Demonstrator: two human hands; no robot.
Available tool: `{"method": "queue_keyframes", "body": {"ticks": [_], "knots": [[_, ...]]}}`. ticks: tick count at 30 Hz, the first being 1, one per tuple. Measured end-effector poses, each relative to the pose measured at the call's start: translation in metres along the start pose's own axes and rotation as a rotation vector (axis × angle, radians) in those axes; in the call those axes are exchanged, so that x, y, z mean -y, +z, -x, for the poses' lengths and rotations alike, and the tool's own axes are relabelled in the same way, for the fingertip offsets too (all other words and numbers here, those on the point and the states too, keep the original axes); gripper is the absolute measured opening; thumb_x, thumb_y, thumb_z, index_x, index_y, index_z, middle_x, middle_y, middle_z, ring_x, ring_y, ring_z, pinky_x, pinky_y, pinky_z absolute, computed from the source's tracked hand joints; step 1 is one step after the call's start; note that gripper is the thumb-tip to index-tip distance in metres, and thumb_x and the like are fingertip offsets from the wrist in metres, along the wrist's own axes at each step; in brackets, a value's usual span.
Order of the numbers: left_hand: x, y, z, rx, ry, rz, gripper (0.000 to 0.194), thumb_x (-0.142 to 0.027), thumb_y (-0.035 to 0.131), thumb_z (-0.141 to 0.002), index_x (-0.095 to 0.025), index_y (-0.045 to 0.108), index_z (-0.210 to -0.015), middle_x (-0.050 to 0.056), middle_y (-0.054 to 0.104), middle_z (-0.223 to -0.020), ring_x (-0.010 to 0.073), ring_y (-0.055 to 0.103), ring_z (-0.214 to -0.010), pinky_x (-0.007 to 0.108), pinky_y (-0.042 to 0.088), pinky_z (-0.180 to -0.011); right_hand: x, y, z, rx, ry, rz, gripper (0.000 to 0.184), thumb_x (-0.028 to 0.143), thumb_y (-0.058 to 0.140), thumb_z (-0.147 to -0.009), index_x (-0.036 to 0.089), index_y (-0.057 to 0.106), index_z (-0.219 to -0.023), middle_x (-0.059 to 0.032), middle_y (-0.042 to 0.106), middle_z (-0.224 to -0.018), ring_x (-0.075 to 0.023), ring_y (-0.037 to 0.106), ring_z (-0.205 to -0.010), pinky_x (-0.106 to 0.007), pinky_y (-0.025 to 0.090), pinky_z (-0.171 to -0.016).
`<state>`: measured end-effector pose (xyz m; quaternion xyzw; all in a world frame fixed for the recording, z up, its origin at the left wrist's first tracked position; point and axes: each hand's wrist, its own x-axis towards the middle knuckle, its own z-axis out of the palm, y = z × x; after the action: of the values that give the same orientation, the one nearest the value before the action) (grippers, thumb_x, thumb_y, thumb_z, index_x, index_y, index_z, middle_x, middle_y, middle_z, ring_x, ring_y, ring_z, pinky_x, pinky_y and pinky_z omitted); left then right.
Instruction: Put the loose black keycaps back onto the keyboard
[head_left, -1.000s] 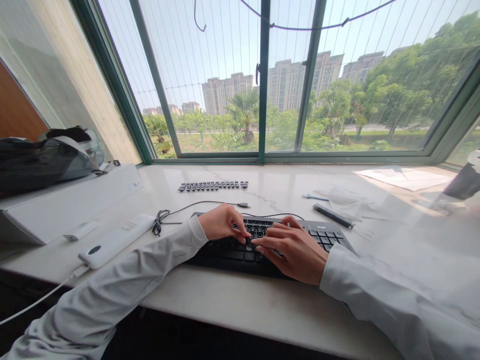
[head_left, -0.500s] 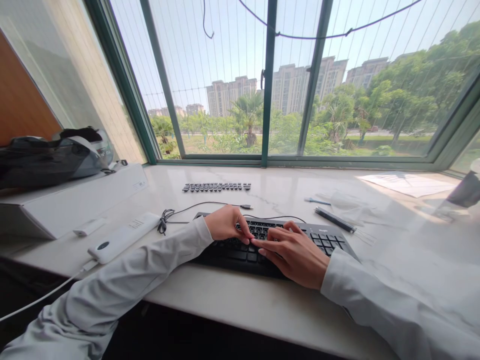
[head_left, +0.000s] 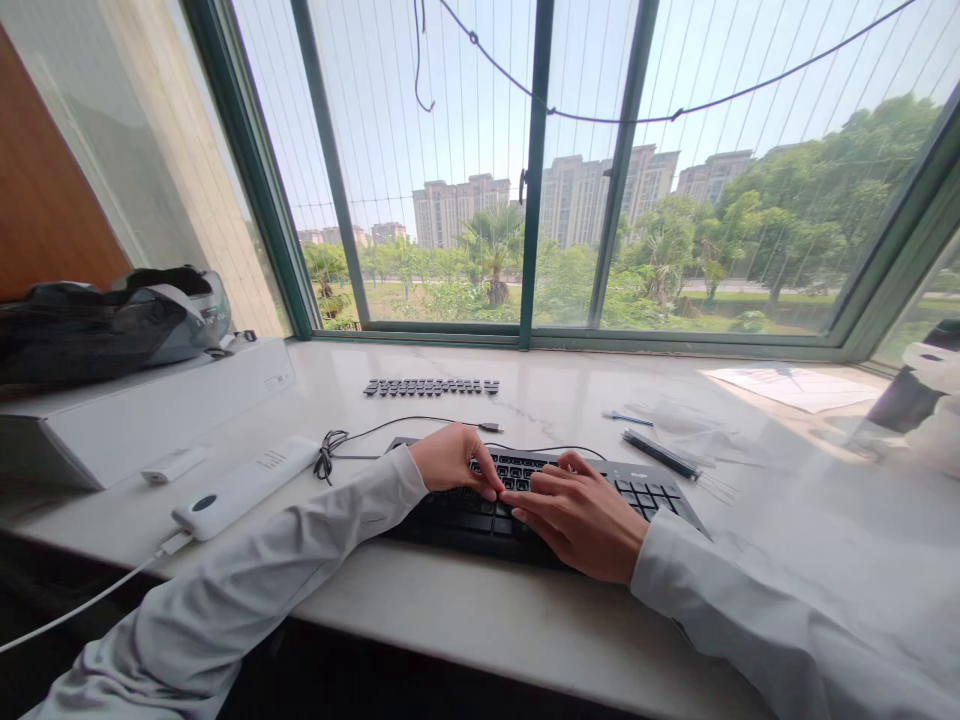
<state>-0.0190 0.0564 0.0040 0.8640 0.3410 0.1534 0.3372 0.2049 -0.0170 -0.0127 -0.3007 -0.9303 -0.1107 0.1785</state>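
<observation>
A black keyboard (head_left: 480, 528) lies near the front edge of the white marble-patterned counter. Several of its key places in the upper rows show no keycaps, while the number pad at the right has its caps. My left hand (head_left: 459, 462) bends over the middle of the keyboard with thumb and index finger pinched together low on the keys; whatever lies in the pinch is too small to make out. Over the right part rests my right hand (head_left: 583, 512), its index finger stretched to meet the left fingertips and its thumb apart from it. Behind the keyboard, loose black keycaps (head_left: 431, 387) lie in rows.
Left of the keyboard are a coiled black cable (head_left: 327, 455), a white power strip (head_left: 244, 490) and a white box (head_left: 150, 410) bearing a dark bag (head_left: 112, 320). At the right lie a black pen-like tool (head_left: 660, 453), a small blue tool (head_left: 628, 417) and a paper sheet (head_left: 799, 388).
The whole view has tilted slightly upward, so everything sits a little lower. Both hands stay at the same spot on the keyboard, fingertips still together.
</observation>
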Motion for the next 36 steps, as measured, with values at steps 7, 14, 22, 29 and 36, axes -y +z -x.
{"method": "queue_keyframes", "body": {"ticks": [7, 14, 22, 29, 36], "knots": [[0.011, -0.035, 0.003, -0.400, -0.122, -0.271, 0.019, -0.039, 0.075, -0.070, -0.026, 0.079, -0.084, 0.000, 0.076, -0.081, 0.0185, 0.068, -0.083, 0.026, 0.049, -0.081, 0.002, -0.006, 0.002, -0.010, 0.108, -0.101, 0.039, 0.040, 0.038, -0.099, 0.033, 0.048, -0.136, -0.0043, 0.059, -0.102, -0.0168, 0.053, -0.090, -0.035, 0.027, -0.085], [0.047, -0.070, 0.006, -0.653, -0.541, -0.777, 0.021, -0.048, 0.070, -0.072, -0.037, 0.078, -0.088, 0.001, 0.074, -0.090, 0.0269, 0.067, -0.089, 0.035, 0.050, -0.078, 0.004, -0.003, 0.001, -0.026, 0.156, -0.143, 0.030, 0.039, 0.039, -0.099, 0.032, 0.065, -0.114, -0.0027, 0.059, -0.097, -0.0152, 0.052, -0.089, -0.036, 0.025, -0.087], [0.094, -0.094, 0.011, -0.549, -0.669, -0.850, 0.024, -0.044, 0.063, -0.075, -0.035, 0.075, -0.095, 0.000, 0.074, -0.099, 0.0250, 0.066, -0.093, 0.031, 0.049, -0.079, -0.003, -0.004, 0.006, -0.093, 0.091, -0.152, 0.031, 0.037, 0.039, -0.099, 0.029, 0.069, -0.100, -0.0009, 0.060, -0.088, -0.0123, 0.051, -0.078, -0.035, 0.024, -0.085], [0.115, -0.105, -0.024, -0.397, -0.524, -0.937, 0.034, -0.047, 0.059, -0.081, -0.032, 0.070, -0.110, 0.002, 0.066, -0.119, 0.0218, 0.061, -0.104, 0.027, 0.046, -0.086, -0.011, -0.002, 0.008, -0.168, 0.059, -0.122, 0.028, 0.034, 0.039, -0.098, 0.025, 0.065, -0.106, -0.0016, 0.064, -0.084, -0.0138, 0.053, -0.077, -0.035, 0.025, -0.083], [0.136, -0.116, -0.062, -0.262, -0.464, -1.033, 0.037, -0.031, 0.064, -0.077, -0.029, 0.068, -0.114, 0.008, 0.062, -0.117, 0.0261, 0.063, -0.098, 0.034, 0.046, -0.086, -0.013, -0.001, 0.009, -0.182, 0.052, -0.098, 0.027, 0.034, 0.040, -0.097, 0.026, 0.065, -0.101, -0.0013, 0.064, -0.080, -0.0148, 0.053, -0.076, -0.035, 0.025, -0.084]]}}
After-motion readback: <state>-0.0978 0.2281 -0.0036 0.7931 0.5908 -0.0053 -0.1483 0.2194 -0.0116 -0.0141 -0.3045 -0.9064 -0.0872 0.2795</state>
